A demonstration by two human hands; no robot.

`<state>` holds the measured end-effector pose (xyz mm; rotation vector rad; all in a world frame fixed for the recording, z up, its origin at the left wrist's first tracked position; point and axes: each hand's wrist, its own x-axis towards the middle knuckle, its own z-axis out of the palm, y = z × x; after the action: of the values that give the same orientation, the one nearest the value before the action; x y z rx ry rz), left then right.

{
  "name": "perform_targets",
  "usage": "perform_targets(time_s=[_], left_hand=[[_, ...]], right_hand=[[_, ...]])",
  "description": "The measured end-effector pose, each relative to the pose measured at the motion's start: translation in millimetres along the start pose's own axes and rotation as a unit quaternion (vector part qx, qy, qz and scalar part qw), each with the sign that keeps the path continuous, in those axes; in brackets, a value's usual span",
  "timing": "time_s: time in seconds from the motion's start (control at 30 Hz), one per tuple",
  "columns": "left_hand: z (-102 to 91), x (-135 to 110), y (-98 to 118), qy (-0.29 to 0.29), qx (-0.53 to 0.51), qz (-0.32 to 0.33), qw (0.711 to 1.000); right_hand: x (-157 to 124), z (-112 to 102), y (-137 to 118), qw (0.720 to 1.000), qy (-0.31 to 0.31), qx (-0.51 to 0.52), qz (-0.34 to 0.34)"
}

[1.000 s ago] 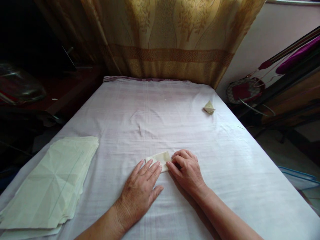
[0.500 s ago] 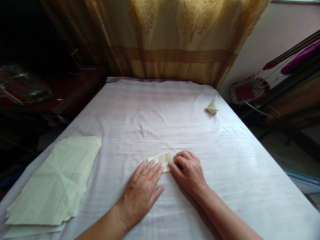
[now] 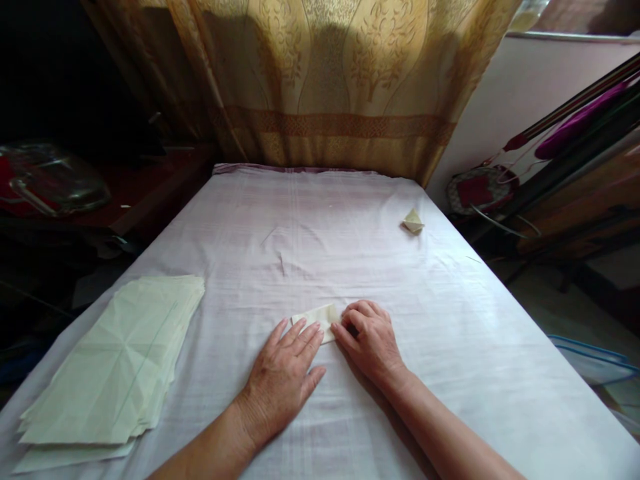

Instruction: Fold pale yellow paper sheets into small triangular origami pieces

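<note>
A pale, faintly checked sheet (image 3: 450, 373) is covering the broad work surface, creasing lightly toward the far side. A gold curtain (image 3: 340, 80) with tree motifs is hanging along the far edge. A dark red table (image 3: 150, 193) is standing in shadow at far left. A stack of paper (image 3: 115, 360), pale green and crease-marked, is lying at near left; its top leaf is showing a green line. The left hand (image 3: 287, 363) is resting flat, fingers slightly spread, over the near left part of the folded paper (image 3: 325, 313). The right hand (image 3: 370, 340) is curling, its thumb touching the right end of that paper; cannot tell whether the fingers are gripping it. A clear vessel (image 3: 70, 183) is sitting on the red table; red is showing at its left, inside or behind, cannot tell which. A clear blue-rimmed container (image 3: 590, 367) is standing beyond the right edge of the surface; contents not legible. A patterned bag (image 3: 477, 190) with a dark red panel is resting at far right, its contents hidden. The folded paper is lying at near centre, between the hands. A small folded piece (image 3: 413, 221) is standing out at far right on the sheet, well apart from both hands.
</note>
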<state>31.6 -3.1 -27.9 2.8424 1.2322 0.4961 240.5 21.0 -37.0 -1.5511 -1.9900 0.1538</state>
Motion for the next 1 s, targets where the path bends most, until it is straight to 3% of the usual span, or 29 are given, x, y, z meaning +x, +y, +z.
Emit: perform_targets(time_s=[0.13, 0.33, 0.6, 0.9, 1.0], left_hand=[[2.5, 0, -1, 0.005, 0.001, 0.003, 1.000], [4.4, -1, -2, 0.000, 0.006, 0.005, 1.000], [8.9, -3, -5, -0.003, 0.001, 0.002, 1.000], [-15.9, -8, -21, -0.129, -0.025, 0.036, 0.991], [-26.5, -15, -29, -0.143, -0.011, 0.057, 0.988]], right_hand=[[-1, 1, -1, 1.000, -0.005, -0.025, -0.001], [0, -3, -4, 0.998, -0.033, -0.005, -0.055], [-1, -3, -21, 0.998, -0.054, -0.021, 0.002], [-3, 2, -12, 0.996, -0.083, 0.027, 0.023], [-2, 3, -5, 0.996, -0.081, 0.034, 0.012]])
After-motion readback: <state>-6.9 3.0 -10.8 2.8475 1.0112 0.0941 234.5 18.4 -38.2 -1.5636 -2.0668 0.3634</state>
